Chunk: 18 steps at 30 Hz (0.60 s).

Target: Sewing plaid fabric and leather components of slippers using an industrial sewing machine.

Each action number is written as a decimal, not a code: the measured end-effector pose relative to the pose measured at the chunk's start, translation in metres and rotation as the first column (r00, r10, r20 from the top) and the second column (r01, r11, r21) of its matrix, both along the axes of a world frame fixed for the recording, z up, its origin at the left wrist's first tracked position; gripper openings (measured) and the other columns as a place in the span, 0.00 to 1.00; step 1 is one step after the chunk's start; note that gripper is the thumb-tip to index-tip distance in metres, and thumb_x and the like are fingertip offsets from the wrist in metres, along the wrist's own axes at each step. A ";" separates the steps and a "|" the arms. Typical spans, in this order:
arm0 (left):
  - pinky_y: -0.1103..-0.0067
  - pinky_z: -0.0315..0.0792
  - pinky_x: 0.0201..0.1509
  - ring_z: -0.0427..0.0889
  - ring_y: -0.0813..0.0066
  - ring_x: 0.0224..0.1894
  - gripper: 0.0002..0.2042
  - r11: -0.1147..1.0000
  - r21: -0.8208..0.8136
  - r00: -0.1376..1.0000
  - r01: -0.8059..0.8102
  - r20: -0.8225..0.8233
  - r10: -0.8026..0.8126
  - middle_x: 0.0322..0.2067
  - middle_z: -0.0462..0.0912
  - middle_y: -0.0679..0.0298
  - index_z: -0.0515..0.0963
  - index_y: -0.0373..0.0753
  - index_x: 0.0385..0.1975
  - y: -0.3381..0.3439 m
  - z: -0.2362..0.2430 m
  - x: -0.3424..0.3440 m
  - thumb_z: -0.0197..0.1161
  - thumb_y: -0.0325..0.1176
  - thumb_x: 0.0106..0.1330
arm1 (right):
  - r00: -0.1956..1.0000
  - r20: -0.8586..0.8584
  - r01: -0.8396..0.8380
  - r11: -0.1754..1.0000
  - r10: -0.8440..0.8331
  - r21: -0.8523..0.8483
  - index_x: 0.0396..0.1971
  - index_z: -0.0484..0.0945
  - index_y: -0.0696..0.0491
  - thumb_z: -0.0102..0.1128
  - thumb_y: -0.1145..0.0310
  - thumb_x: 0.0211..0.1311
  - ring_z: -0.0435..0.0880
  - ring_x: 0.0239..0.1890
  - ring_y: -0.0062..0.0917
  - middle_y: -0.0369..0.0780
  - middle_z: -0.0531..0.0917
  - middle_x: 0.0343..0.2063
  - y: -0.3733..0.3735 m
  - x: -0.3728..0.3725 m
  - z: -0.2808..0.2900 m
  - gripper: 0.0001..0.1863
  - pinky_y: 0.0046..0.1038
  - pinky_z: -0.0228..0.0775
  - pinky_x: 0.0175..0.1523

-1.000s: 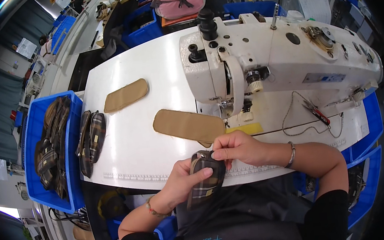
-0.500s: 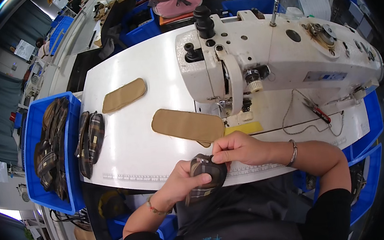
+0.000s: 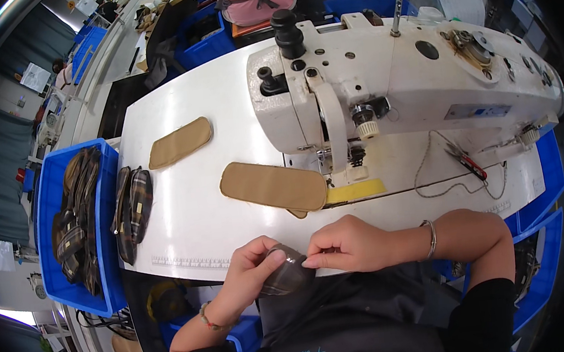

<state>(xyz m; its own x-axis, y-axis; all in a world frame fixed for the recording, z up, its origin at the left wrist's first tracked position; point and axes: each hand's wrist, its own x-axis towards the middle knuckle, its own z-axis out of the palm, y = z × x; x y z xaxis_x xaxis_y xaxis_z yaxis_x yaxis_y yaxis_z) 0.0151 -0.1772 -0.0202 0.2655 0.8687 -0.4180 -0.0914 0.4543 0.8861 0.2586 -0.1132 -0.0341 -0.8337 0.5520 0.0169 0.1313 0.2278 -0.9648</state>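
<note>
We are pinching the dark plaid piece (image 3: 286,275) between our left hand (image 3: 254,274) and right hand (image 3: 343,245) at the table's near edge (image 3: 187,253), probably readying it for the sewing machine (image 3: 388,84), which calls for careful alignment.

Count: 1 white sewing machine (image 3: 409,89). 2 tan insole-shaped pieces on the table, one near the far edge (image 3: 180,143), one at the needle (image 3: 273,185). 1 plaid piece in the hands (image 3: 286,275). 1 blue bin (image 3: 52,225) of plaid pieces, uncountable. Small stack of plaid pieces (image 3: 132,211) beside the bin, at least 2. 2 hands: left hand (image 3: 254,274), right hand (image 3: 350,244).
</note>
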 end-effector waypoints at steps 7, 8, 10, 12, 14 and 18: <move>0.84 0.71 0.37 0.74 0.88 0.32 0.09 0.953 0.241 0.914 0.186 -0.399 -0.077 0.28 0.81 0.69 0.79 0.32 0.36 0.028 0.049 -0.006 0.60 0.33 0.73 | 0.907 0.012 0.125 0.295 -0.421 0.947 0.47 0.79 0.57 0.67 0.57 0.56 0.80 0.52 0.34 0.41 0.81 0.50 0.010 0.000 -0.004 0.23 0.36 0.73 0.54; 0.83 0.72 0.36 0.76 0.84 0.30 0.09 0.926 0.235 0.851 0.296 -0.504 -0.144 0.28 0.82 0.66 0.79 0.31 0.36 0.039 0.064 -0.003 0.61 0.32 0.71 | 0.906 0.014 0.124 0.297 -0.423 0.947 0.47 0.79 0.57 0.67 0.57 0.56 0.80 0.52 0.34 0.41 0.81 0.50 0.011 0.000 -0.011 0.23 0.36 0.73 0.54; 0.81 0.73 0.36 0.78 0.78 0.29 0.08 0.833 0.266 0.698 0.486 -0.691 -0.187 0.27 0.82 0.61 0.79 0.31 0.35 0.061 0.083 0.004 0.63 0.31 0.69 | 0.907 0.158 0.043 0.458 -0.391 0.888 0.53 0.77 0.57 0.66 0.54 0.57 0.73 0.62 0.39 0.45 0.77 0.57 0.015 0.000 -0.028 0.29 0.41 0.64 0.65; 0.77 0.74 0.38 0.79 0.69 0.27 0.08 0.703 0.357 0.643 0.615 -0.744 -0.185 0.26 0.81 0.57 0.79 0.31 0.34 0.088 0.090 0.017 0.66 0.31 0.66 | 0.927 0.148 0.030 0.461 -0.345 0.887 0.52 0.78 0.57 0.66 0.53 0.57 0.71 0.63 0.40 0.45 0.77 0.57 0.021 -0.002 -0.035 0.28 0.42 0.62 0.66; 0.77 0.74 0.40 0.79 0.68 0.28 0.08 0.647 0.356 0.633 0.674 -0.729 -0.259 0.27 0.82 0.56 0.80 0.32 0.36 0.118 0.072 0.028 0.66 0.31 0.65 | 0.949 0.143 0.005 0.466 -0.282 0.885 0.50 0.79 0.55 0.66 0.52 0.57 0.71 0.62 0.39 0.44 0.78 0.54 0.028 0.000 -0.033 0.27 0.42 0.60 0.67; 0.71 0.75 0.42 0.82 0.55 0.35 0.09 0.548 0.240 0.444 0.801 -0.852 -0.277 0.33 0.84 0.54 0.84 0.36 0.39 0.154 0.026 0.040 0.64 0.34 0.67 | 0.943 0.252 -0.111 0.512 -0.215 0.852 0.45 0.81 0.54 0.65 0.52 0.56 0.75 0.59 0.38 0.41 0.82 0.43 0.031 0.004 -0.023 0.23 0.32 0.73 0.49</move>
<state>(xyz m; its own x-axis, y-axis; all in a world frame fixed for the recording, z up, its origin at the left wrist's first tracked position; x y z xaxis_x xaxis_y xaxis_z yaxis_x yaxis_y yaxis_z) 0.0551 -0.0228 0.0058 0.6467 0.7325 -0.2128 0.6784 -0.4249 0.5994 0.2622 -0.0821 -0.0574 -0.8533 0.4474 0.2676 0.3997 0.8910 -0.2154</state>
